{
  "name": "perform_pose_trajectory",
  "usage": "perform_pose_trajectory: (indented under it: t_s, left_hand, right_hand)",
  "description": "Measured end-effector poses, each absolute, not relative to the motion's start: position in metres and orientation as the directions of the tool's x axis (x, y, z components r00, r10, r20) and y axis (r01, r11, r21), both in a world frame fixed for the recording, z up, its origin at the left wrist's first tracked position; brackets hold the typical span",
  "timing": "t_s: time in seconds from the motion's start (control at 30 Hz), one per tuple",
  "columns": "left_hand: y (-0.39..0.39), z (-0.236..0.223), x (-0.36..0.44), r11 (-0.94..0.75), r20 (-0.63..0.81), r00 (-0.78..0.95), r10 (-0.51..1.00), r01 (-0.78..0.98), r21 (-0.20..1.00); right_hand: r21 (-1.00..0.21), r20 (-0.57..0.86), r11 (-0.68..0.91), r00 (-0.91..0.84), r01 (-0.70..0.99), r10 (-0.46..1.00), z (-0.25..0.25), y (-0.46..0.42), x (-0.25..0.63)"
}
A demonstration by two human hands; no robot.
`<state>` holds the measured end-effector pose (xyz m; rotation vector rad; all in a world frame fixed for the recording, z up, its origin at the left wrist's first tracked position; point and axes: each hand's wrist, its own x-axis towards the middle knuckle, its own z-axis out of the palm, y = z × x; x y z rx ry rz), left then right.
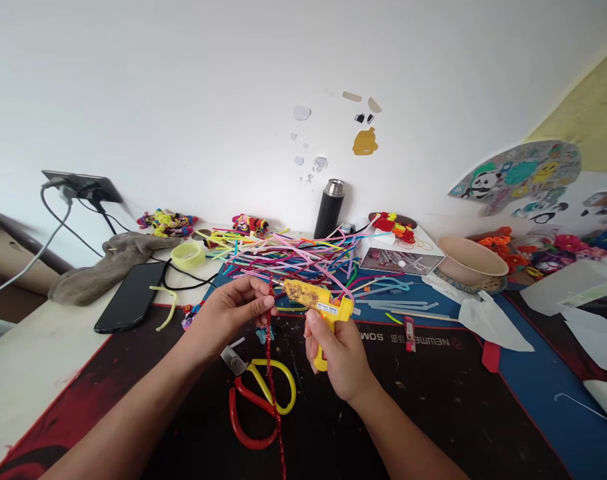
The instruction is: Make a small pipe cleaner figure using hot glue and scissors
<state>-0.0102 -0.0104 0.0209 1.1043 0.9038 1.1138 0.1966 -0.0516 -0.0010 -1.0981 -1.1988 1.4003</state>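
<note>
Between its thumb and fingers my left hand (241,310) pinches a glittery red pipe cleaner (269,353), which hangs down toward the near edge. My right hand (336,347) is wrapped round the handle of a yellow hot glue gun (316,300). The gun's stained nozzle points left, close to the pipe cleaner by my left fingertips; whether they touch I cannot tell. Under the hanging pipe cleaner lie scissors (253,427) with one red and one yellow handle, on a black mat (363,427).
A pile of colourful pipe cleaners (293,253) spreads behind my hands. A black flask (330,210) and a white box (408,250) stand by the wall. A phone (131,300) and a roll of tape (188,255) lie left; a beige bowl (473,259) sits right.
</note>
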Motion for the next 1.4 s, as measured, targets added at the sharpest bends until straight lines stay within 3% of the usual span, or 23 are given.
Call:
perform_pose_trajectory:
  t_s: [1.4]
  left_hand:
    - [-0.0108, 0.0223, -0.0110, 0.042, -0.004, 0.192, 0.981, -0.194, 0.980]
  right_hand:
    - [-0.998, -0.013, -0.022, -0.143, -0.063, 0.990, -0.0011, -0.0544, 0.1964]
